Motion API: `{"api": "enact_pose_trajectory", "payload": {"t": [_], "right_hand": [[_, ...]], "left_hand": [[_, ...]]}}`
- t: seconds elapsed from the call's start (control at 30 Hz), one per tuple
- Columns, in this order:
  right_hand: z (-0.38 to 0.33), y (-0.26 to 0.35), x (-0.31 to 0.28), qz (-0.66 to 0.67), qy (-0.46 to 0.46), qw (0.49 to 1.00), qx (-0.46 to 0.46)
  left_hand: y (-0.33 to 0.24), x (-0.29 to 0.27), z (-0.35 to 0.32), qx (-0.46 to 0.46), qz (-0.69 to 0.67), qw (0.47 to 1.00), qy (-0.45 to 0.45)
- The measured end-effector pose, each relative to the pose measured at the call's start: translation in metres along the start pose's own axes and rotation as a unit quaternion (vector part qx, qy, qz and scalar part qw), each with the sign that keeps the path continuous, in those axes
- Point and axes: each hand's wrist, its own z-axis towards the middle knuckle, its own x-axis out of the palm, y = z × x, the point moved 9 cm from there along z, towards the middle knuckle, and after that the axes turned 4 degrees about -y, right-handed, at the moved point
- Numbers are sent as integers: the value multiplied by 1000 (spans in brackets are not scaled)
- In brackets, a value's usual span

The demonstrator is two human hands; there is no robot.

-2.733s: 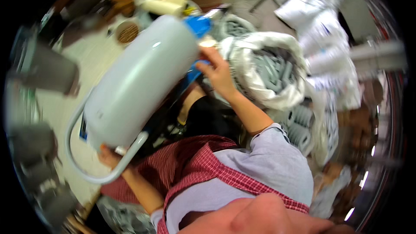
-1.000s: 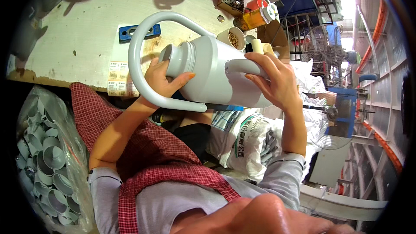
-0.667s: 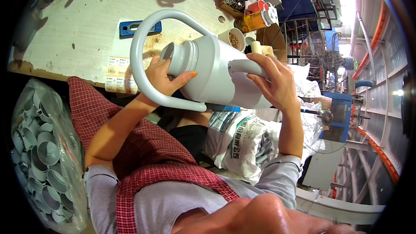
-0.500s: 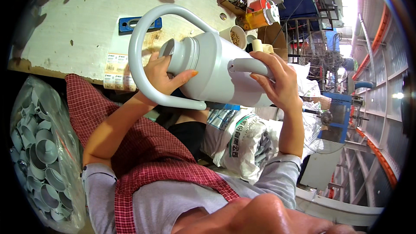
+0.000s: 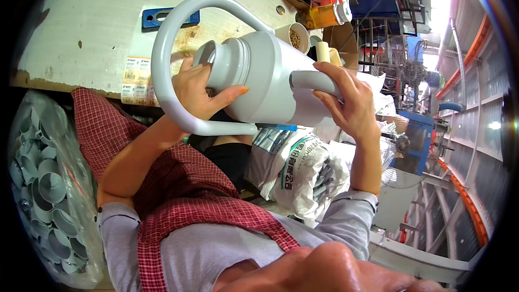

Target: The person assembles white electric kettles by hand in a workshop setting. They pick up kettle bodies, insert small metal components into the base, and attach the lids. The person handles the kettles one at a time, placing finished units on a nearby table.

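Observation:
A pale grey plastic watering can (image 5: 273,62) lies on its side in front of me, its big looped handle (image 5: 162,38) arching round my left forearm. With my left hand (image 5: 197,94) I grip its neck, thumb along the outside and fingers at the open mouth. My right hand (image 5: 354,100) is closed on a short curved grey tube (image 5: 313,81), thumb below and fingers above. One end of that tube meets the can's side wall; the other end is hidden in my palm.
Behind the can, the worktable (image 5: 102,16) bears a blue tool (image 5: 170,19), a label sheet (image 5: 139,81), a cup of small brass-coloured parts (image 5: 294,38) and an orange-yellow jar (image 5: 324,16). Bags of grey parts stand at left (image 5: 54,189) and beside my lap (image 5: 303,173). A fan (image 5: 400,162) is at right.
The small gap and hole between the tube's end and the can's wall no longer show; the tube now sits against the wall. My view has shifted slightly, and both hands keep their holds.

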Motion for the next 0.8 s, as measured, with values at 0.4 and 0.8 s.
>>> {"api": "enact_pose_trajectory", "payload": {"t": [0.4, 0.8], "right_hand": [[4, 2, 2, -8, 14, 1000, 11], [1, -7, 5, 7, 25, 1000, 0]], "left_hand": [[-10, -7, 2, 46, 16, 997, -57], [-10, -2, -2, 73, 39, 995, -62]]}}
